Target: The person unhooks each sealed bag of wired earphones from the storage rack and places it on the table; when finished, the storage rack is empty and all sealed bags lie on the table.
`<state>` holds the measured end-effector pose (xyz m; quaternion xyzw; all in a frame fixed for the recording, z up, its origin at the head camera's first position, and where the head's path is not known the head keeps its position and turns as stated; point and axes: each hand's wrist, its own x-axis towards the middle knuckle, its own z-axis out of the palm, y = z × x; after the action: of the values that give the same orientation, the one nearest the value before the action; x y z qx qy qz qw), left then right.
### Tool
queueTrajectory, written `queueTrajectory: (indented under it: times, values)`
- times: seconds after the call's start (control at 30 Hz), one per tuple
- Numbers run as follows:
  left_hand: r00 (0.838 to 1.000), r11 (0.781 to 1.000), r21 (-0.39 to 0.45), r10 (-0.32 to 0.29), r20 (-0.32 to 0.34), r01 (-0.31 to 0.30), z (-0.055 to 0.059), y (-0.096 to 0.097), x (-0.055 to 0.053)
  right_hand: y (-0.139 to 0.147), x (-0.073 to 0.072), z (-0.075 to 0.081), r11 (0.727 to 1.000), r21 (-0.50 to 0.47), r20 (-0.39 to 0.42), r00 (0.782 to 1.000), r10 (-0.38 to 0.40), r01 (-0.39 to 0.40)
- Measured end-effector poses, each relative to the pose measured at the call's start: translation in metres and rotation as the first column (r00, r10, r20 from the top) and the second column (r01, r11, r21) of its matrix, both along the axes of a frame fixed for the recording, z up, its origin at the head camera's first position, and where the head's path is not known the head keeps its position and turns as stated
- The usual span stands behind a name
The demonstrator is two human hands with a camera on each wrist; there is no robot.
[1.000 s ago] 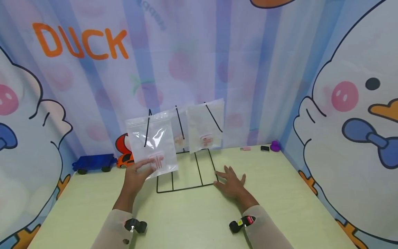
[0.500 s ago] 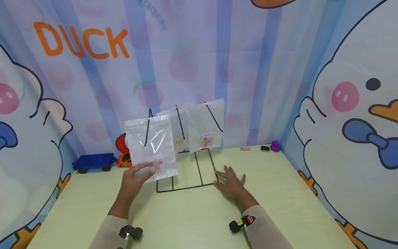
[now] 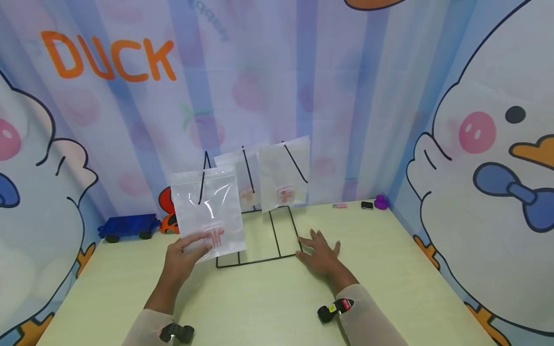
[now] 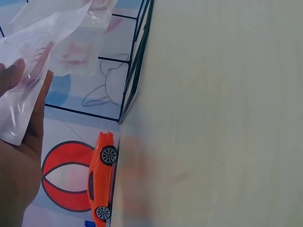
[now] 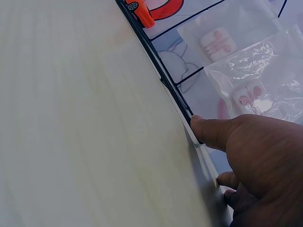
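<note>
A clear zip bag (image 3: 209,202) with pale pink earphones inside is at the left of a black wire rack (image 3: 259,261). My left hand (image 3: 179,259) pinches its lower left part between thumb and fingers. One black prong shows across the bag's upper part; whether it passes through the bag is unclear. In the left wrist view the held bag (image 4: 33,52) tilts over the fingers. My right hand (image 3: 321,254) rests at the rack's front right corner with fingers spread; its thumb touches the base in the right wrist view. Another bag (image 3: 283,168) hangs at the right prong, a third (image 3: 248,173) behind.
On the left stand a blue toy trailer (image 3: 129,227) and an orange toy car (image 4: 102,175). At the back right lie a pink item (image 3: 339,205), a small black item (image 3: 367,205) and a purple object (image 3: 381,202). Printed curtains enclose the pale table (image 3: 268,307).
My left hand has moved down and slightly left, and the held bag has come lower along with it. The right hand stays at the rack's corner.
</note>
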<state>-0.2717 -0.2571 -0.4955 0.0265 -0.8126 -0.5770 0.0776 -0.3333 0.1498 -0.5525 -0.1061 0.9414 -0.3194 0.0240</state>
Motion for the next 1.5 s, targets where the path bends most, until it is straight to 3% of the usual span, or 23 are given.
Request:
queueTrajectory:
  times: [0.6,0.9,1.17,1.3,1.5]
  values:
    - [0.989,0.999,-0.025,0.016,-0.150,-0.020,-0.002,0.002,0.023,0.000,-0.004,-0.004,1.000,0.021,-0.009,1.000,-0.007,0.008]
    - [0.993,0.998,-0.056,0.037,-0.110,-0.043,-0.001,0.001,0.031,-0.001,-0.003,-0.004,1.000,0.021,0.000,1.000,-0.009,0.009]
    - [0.988,0.995,-0.090,0.038,-0.150,-0.052,-0.002,0.003,0.040,-0.001,-0.002,-0.002,1.000,0.015,-0.006,1.000,-0.007,0.007]
    - [0.979,0.989,-0.123,0.053,-0.196,-0.078,-0.002,0.003,0.045,-0.001,-0.002,-0.001,1.000,0.016,0.000,1.000,-0.008,0.008]
    - [0.945,0.991,-0.096,0.057,-0.321,-0.093,-0.005,0.001,0.051,0.000,0.000,-0.002,1.000,0.015,0.000,1.000,-0.001,0.001]
